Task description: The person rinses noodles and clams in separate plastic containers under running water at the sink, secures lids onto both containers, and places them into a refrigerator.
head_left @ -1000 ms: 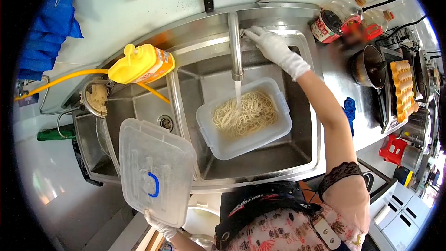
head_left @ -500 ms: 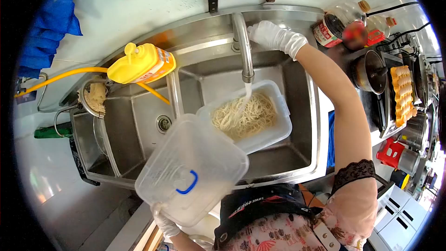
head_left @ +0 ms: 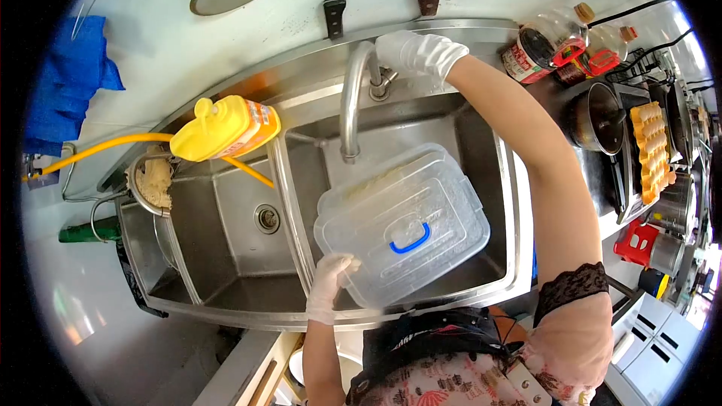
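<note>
Left hand (head_left: 332, 277) pinching lid (head_left: 440, 214), right (head_left: 412, 53) beside faucet (head_left: 350, 105)

S/steel sink (head_left: 292, 234): plastic tub (head_left: 338, 197) in R basin (head_left: 402, 126); yellow btl (head_left: 226, 129) at back, L side.

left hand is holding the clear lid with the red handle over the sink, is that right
Not quite: the handle is blue, not red, as the head view shows. The left hand is holding the clear lid over the sink.
</note>
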`<control>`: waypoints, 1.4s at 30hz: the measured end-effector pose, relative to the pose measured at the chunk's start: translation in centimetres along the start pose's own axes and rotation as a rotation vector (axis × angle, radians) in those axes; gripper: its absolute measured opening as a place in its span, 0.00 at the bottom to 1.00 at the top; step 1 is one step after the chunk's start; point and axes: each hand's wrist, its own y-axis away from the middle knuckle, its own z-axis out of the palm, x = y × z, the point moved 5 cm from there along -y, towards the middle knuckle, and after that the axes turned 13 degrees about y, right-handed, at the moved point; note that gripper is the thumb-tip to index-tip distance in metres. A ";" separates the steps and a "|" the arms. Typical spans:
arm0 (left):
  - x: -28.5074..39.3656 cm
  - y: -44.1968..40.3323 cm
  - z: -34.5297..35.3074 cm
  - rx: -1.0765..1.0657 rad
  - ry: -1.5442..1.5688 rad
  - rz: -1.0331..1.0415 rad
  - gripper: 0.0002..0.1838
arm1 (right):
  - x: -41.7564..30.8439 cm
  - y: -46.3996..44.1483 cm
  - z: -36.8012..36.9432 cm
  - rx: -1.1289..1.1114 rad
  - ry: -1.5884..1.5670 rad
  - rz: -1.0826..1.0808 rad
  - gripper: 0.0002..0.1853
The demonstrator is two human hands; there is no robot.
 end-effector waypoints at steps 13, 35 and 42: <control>-1.5 -4.5 -0.7 0.487 -0.448 0.622 0.24 | -0.6 9.8 10.3 0.621 -0.393 0.387 0.15; -5.0 -5.5 -3.1 0.329 0.010 0.214 0.25 | -6.6 19.3 31.8 0.238 -0.816 0.889 0.24; -4.1 -4.0 -0.6 0.776 -0.693 0.581 0.21 | -8.5 19.4 28.7 0.387 -0.352 0.902 0.17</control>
